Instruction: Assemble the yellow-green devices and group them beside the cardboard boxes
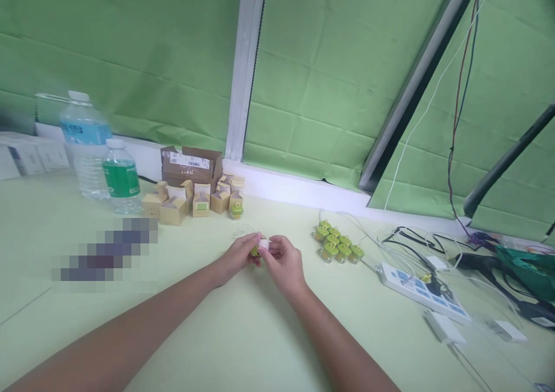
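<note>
Above the middle of the table, my left hand [236, 259] is closed around a small green-lidded container [254, 251], mostly covered by the fingers. A small white piece [263, 244] shows at its top, between both hands. My right hand [286, 263] has its thumb and fingers pinched at the white piece from the right side. Whether the white piece is attached to the container cannot be made out. To the right stand several small clear containers with green looped lids [332, 243], grouped together. One more green-lidded container [236, 210] stands by the cardboard boxes.
Several small open cardboard boxes [173, 210] stand before a larger brown box [191, 166]. Two water bottles, one large [87, 155] and one smaller [121, 178], are at the left. On the right lie a white power strip [420, 292], adapters [444, 327] and tangled cables.
</note>
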`<state>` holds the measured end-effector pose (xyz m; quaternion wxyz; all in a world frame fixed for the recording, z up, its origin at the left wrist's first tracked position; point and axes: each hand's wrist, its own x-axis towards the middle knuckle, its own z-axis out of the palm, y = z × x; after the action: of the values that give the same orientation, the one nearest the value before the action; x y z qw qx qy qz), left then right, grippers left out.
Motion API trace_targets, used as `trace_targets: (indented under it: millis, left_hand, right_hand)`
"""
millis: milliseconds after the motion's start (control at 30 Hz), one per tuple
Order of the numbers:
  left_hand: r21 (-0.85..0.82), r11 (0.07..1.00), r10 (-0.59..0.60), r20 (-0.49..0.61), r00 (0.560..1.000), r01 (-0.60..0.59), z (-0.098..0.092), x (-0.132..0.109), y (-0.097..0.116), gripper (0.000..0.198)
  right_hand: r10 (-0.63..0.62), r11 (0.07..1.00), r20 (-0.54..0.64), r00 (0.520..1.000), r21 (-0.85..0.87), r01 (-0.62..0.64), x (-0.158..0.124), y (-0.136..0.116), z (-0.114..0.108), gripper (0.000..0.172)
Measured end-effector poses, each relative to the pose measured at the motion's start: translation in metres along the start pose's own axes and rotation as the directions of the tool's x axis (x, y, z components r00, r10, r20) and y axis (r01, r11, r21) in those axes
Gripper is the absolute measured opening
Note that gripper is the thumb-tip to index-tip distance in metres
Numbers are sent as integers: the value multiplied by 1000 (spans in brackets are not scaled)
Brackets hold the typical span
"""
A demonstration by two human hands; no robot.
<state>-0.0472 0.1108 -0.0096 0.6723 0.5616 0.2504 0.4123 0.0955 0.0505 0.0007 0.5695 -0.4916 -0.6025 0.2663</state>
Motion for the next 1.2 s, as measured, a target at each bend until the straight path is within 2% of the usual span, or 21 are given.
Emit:
trace_targets:
  millis: [133,200,267,333,433,600,867,1033,1100,1133,1200]
  left_hand:
    - [-82,997,-11,-55,998,7,-2,4,1,29]
    - [-45,998,23,-186,982,-32,-9,7,0,20]
    - [20,998,62,-330,942,-58,-17,11,-2,14]
    - [33,998,54,-386,921,-45,-24,14,-3,4]
    - [-3,1000,-1,-369,929,-1,-27,16,-4,11]
    - [-14,997,-74,-288,955,73,-17,14,-5,14]
    - [39,998,-32,-253,967,44,-16,12,-6,15]
    - [118,993,57,-246,968,-29,-14,7,-3,9]
    - [238,965,166,-234,958,-109,-11,3,0,2]
    - [343,925,246,-212,946,-163,-10,0,1,6]
    - [576,771,397,-101,912,-272,-7,-5,2,27]
  right_hand:
    - [-37,997,-51,998,-74,33,2,0,-2,22]
    - [-31,996,-79,996,-91,24,4,2,-4,24]
    - [-17,995,-99,995,-95,7,5,4,-6,25]
    - [3,996,-113,994,-89,-14,7,7,-8,26]
    - [26,996,-122,992,-78,-36,9,12,-8,28]
    - [79,994,-127,989,-59,-87,10,15,-7,31]
    - [109,989,-113,988,-91,-120,9,9,-8,33]
    - [116,983,-107,987,-127,-130,9,9,-9,31]
    - [133,980,-107,985,-137,-147,9,10,-9,32]
    - [143,978,-105,984,-136,-157,9,10,-10,32]
    - [158,977,-104,982,-125,-171,10,11,-11,33]
